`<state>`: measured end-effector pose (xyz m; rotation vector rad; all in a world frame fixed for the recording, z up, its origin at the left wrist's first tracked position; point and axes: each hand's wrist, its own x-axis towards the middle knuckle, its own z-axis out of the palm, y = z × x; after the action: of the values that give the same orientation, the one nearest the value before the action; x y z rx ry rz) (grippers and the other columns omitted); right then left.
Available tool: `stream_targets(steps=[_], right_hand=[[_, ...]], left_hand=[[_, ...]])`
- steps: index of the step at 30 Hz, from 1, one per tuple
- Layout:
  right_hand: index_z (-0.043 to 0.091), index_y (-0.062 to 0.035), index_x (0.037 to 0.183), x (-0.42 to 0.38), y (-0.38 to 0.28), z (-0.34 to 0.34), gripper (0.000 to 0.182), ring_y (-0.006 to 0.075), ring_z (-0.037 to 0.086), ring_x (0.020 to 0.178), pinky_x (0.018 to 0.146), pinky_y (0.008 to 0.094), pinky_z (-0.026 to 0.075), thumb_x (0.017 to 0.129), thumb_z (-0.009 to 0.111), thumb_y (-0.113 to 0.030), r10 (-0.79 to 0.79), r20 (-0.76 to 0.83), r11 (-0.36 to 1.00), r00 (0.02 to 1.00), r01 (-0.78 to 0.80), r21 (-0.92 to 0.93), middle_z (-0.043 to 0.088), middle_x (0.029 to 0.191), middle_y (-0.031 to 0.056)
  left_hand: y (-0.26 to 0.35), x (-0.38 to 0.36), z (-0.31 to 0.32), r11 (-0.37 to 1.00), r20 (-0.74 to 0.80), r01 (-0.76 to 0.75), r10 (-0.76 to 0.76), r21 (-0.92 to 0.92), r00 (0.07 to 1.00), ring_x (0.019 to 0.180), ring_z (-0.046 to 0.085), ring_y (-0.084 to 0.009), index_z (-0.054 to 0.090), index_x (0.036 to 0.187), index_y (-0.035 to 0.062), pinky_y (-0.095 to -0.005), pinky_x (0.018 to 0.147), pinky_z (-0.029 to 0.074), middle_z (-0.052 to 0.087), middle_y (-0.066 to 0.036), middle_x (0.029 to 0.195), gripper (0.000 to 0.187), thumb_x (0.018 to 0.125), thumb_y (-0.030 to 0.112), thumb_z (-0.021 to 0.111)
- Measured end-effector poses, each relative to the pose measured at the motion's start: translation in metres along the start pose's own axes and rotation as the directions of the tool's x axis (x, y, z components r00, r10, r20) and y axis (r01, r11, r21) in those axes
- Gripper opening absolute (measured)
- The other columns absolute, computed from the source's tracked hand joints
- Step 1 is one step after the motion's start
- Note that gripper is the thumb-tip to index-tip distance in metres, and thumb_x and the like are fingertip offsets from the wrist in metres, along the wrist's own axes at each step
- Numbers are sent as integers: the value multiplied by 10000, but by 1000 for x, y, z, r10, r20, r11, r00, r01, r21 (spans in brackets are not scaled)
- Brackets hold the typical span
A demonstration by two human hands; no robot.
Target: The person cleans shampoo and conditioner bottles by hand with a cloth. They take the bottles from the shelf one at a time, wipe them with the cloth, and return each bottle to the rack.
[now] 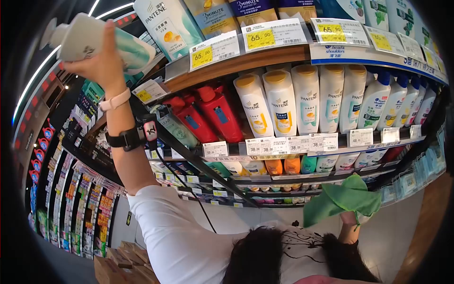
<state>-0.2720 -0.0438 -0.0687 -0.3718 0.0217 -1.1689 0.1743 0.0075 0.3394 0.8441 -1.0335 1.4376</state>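
A shop aisle with stocked shelves (246,61) fills my view, price tags (213,49) lining each shelf edge. My left hand (97,61) is raised past the top shelf's left end, fingers wrapped round a white pump bottle (101,40) tilted on its side. My right hand (350,218) sits low, near the lower shelf edge, fingers closed on a green cloth (343,199). White Pantene bottles (293,102) and red bottles (210,113) stand on the middle shelf.
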Motion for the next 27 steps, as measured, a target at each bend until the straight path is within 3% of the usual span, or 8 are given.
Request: stream_targets(steps=[2, 5, 9, 12, 15, 18, 23, 27], right_hand=[[304, -45, 1297, -6, -1, 6, 510, 257, 474, 1084, 957, 442, 351, 884, 408, -326, 84, -223, 982, 971, -43, 182, 472, 1213, 122], [296, -67, 1311, -3, -1, 3, 510, 277, 471, 1088, 973, 454, 329, 886, 404, -328, 55, 36, 994, 998, -59, 96, 478, 1200, 136], [290, -89, 1322, 0, 5, 8, 523, 290, 474, 1081, 980, 475, 312, 882, 407, -344, 36, -21, 998, 999, -35, 52, 488, 1189, 134], [293, -86, 1322, 0, 11, 10, 531, 296, 479, 1074, 975, 486, 311, 882, 394, -367, 66, -45, 997, 997, -64, 53, 496, 1180, 131], [298, -74, 1318, 2, 18, 14, 542, 297, 477, 1071, 965, 489, 317, 882, 383, -385, 59, -68, 996, 996, -54, 71, 501, 1171, 129], [305, -55, 1310, 4, 22, 15, 549, 300, 469, 1073, 960, 490, 315, 880, 378, -388, 85, -132, 982, 988, -61, 177, 498, 1171, 132], [318, -29, 1298, 8, 26, 16, 545, 304, 454, 1085, 968, 486, 299, 873, 387, -363, 207, -218, 919, 954, -113, 379, 488, 1184, 138], [311, -23, 1301, 8, 29, 27, 552, 318, 420, 1125, 995, 483, 269, 869, 394, -358, 168, -203, 964, 965, -119, 236, 459, 1220, 145]], left_hand=[[-18, -10, 7, 987, 59, -10, 1, 158, 998, 1030, 416, -317, 221, 1157, -134, -394, 890, 359, 363, -244, 1102, 1034, 506, 401, 820], [-16, -25, 10, 976, 155, -11, -24, 218, 988, 1023, 444, -288, 287, 1152, -121, -363, 880, 376, 390, -219, 1109, 950, 529, 361, 818], [-16, -37, 14, 950, 268, 104, -187, 295, 945, 1061, 360, -366, 274, 1145, -146, -416, 907, 328, 385, -271, 1097, 976, 562, 470, 755], [-21, -35, 14, 916, 304, 158, -280, 370, 911, 1038, 390, -382, 282, 1144, -148, -423, 896, 340, 403, -274, 1080, 974, 574, 500, 733], [-21, -32, 14, 899, 303, 197, -328, 390, 895, 1006, 475, -355, 379, 1107, -120, -394, 866, 380, 458, -265, 1083, 857, 596, 472, 730], [-30, -29, 12, 928, 388, 121, -262, 352, 884, 1013, 449, -430, 223, 1206, -130, -447, 857, 382, 412, -296, 1085, 1026, 603, 566, 675], [-19, -30, 11, 845, 392, 27, -276, 534, 878, 958, 483, -458, 165, 1255, -101, -454, 799, 430, 378, -314, 1111, 1012, 664, 601, 592], [-3, -33, 9, 785, 420, -80, -240, 615, 875, 820, 531, -484, 173, 1294, -5, -460, 705, 476, 315, -331, 1142, 899, 714, 567, 553]])
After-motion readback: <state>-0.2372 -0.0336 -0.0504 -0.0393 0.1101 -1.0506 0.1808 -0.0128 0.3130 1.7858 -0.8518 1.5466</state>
